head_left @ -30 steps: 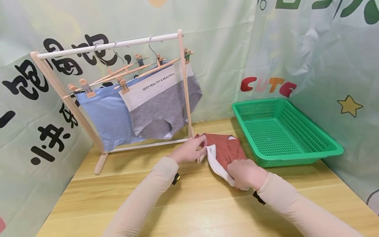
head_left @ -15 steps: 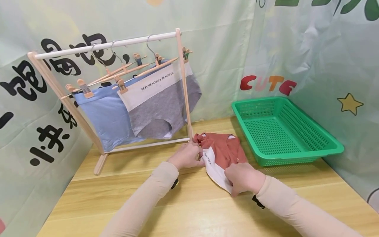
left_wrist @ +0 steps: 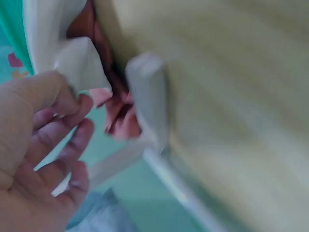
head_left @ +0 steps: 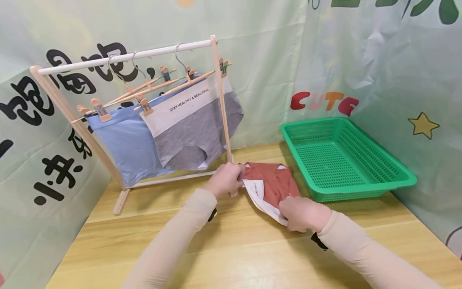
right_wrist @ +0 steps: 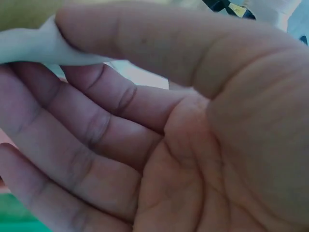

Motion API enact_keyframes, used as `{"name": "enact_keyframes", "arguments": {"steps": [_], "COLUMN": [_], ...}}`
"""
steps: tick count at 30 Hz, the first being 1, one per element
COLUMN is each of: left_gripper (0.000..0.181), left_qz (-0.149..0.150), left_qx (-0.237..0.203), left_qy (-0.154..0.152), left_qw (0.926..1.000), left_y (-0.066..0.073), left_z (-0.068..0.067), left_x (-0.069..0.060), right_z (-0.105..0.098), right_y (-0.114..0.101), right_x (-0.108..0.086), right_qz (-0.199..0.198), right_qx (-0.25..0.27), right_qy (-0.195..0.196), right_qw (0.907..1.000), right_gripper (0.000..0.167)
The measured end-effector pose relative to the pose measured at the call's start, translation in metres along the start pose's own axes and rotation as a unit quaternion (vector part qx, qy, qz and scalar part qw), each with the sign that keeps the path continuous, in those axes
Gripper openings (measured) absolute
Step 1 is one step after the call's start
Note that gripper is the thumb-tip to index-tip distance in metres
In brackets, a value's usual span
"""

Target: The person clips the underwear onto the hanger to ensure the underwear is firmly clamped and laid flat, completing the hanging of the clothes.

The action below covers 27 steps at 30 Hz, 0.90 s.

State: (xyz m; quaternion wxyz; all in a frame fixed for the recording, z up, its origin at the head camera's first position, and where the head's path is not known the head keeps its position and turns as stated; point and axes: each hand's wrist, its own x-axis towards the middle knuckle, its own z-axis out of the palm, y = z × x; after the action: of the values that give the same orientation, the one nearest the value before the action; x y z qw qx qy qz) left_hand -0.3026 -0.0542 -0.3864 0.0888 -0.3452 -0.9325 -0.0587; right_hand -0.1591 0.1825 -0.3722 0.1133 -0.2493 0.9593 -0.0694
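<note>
Rust-red underpants (head_left: 276,178) with a white printed waistband (head_left: 260,197) lie on the table, the band facing me. My left hand (head_left: 224,179) pinches the band's left end between thumb and finger; the left wrist view shows the white cloth (left_wrist: 79,63) in that pinch, slightly blurred. At the band's other end my right hand (head_left: 304,212) pinches the cloth, and the right wrist view has the white edge (right_wrist: 43,46) between thumb and fingers. Part of the garment is hidden behind both hands.
On the left a small wooden drying rack (head_left: 126,60) carries blue underpants (head_left: 126,140) and grey underpants (head_left: 191,132) clipped to hangers. The rack's right foot stands close to my left hand. A green basket (head_left: 346,160) sits at the back right of the wooden table (head_left: 231,257).
My left hand let the crumpled left side show, then moved up and slightly left with the band's end, drawing the band straighter. The right hand stays on its end, shifting slightly.
</note>
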Motion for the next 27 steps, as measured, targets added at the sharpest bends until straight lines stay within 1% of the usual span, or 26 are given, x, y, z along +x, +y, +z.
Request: {"name": "enact_keyframes", "arguments": {"steps": [1, 3, 5, 6, 8, 10, 12, 14, 17, 19, 21, 23, 25, 27], "left_gripper": [0.024, 0.021, 0.018, 0.018, 0.020, 0.019, 0.019, 0.022, 0.021, 0.020, 0.020, 0.022, 0.022, 0.023], "left_qz": [0.000, 0.006, 0.016, 0.022, 0.036, 0.044, 0.044, 0.034, 0.017, 0.014, 0.025, 0.049, 0.077, 0.094], "left_qx": [0.016, 0.063, 0.114, 0.131, 0.158, 0.170, 0.173, 0.171, 0.152, 0.122, 0.081, 0.047, 0.028, 0.026], "left_qy": [0.012, 0.045, 0.080, 0.090, 0.097, 0.083, 0.053, 0.019, -0.021, -0.032, -0.035, -0.038, -0.042, -0.055], "left_qw": [0.9998, 0.9970, 0.9901, 0.9871, 0.9821, 0.9810, 0.9826, 0.9846, 0.9880, 0.9919, 0.9958, 0.9969, 0.9958, 0.9937], "left_y": [-0.002, -0.006, -0.010, -0.011, -0.014, -0.017, -0.019, -0.020, -0.017, -0.011, -0.002, 0.007, 0.015, 0.020], "left_z": [-0.005, -0.014, -0.021, -0.024, -0.028, -0.030, -0.031, -0.030, -0.027, -0.025, -0.021, -0.016, -0.008, -0.001], "left_x": [0.001, 0.001, -0.001, -0.002, -0.007, -0.013, -0.018, -0.022, -0.022, -0.018, -0.013, -0.006, 0.000, 0.005], "right_z": [-0.002, -0.004, -0.007, -0.007, -0.007, -0.007, -0.006, -0.006, -0.006, -0.006, -0.005, -0.003, 0.000, 0.003], "right_y": [0.001, 0.001, 0.000, -0.001, -0.004, -0.008, -0.011, -0.013, -0.011, -0.007, -0.002, 0.004, 0.009, 0.013], "right_x": [-0.001, -0.003, -0.006, -0.007, -0.008, -0.009, -0.007, -0.004, 0.003, 0.008, 0.013, 0.017, 0.019, 0.020], "right_qz": [0.002, 0.001, -0.004, -0.010, -0.031, -0.052, -0.071, -0.082, -0.082, -0.077, -0.072, -0.068, -0.069, -0.069], "right_qx": [0.014, 0.034, 0.050, 0.060, 0.074, 0.092, 0.101, 0.104, 0.086, 0.069, 0.041, 0.017, -0.005, -0.017], "right_qy": [-0.008, -0.016, -0.024, -0.031, -0.041, -0.061, -0.071, -0.068, -0.037, -0.010, 0.018, 0.041, 0.060, 0.072], "right_qw": [0.9999, 0.9993, 0.9984, 0.9977, 0.9959, 0.9925, 0.9898, 0.9888, 0.9922, 0.9946, 0.9964, 0.9967, 0.9958, 0.9949], "right_gripper": [0.044, 0.041, 0.038, 0.036, 0.033, 0.029, 0.025, 0.021, 0.020, 0.023, 0.026, 0.028, 0.028, 0.026]}}
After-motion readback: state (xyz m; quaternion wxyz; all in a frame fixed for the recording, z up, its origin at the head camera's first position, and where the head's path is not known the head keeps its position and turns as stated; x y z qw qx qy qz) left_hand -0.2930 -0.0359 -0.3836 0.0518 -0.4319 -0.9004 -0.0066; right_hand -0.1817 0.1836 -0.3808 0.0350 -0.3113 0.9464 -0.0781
